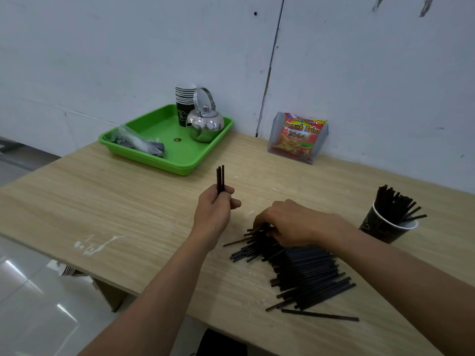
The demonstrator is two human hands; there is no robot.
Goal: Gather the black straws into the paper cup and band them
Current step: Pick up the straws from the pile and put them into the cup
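Note:
A heap of black straws (pixel 305 273) lies on the wooden table (pixel 128 201) in front of me, to the right. My left hand (pixel 214 211) holds a few black straws (pixel 220 178) upright above the table, left of the heap. My right hand (pixel 295 223) rests palm down on the heap's far end, fingers curled among the straws; whether it grips any is hidden. A dark paper cup (pixel 385 226) stands at the right, with several black straws (pixel 394 204) sticking out of it.
A green tray (pixel 164 147) at the back holds a stack of paper cups (pixel 184 104), a steel kettle (pixel 205 119) and a plastic bag (pixel 140 142). A snack packet in a clear holder (pixel 298 137) leans at the wall. The table's left edge drops to the floor.

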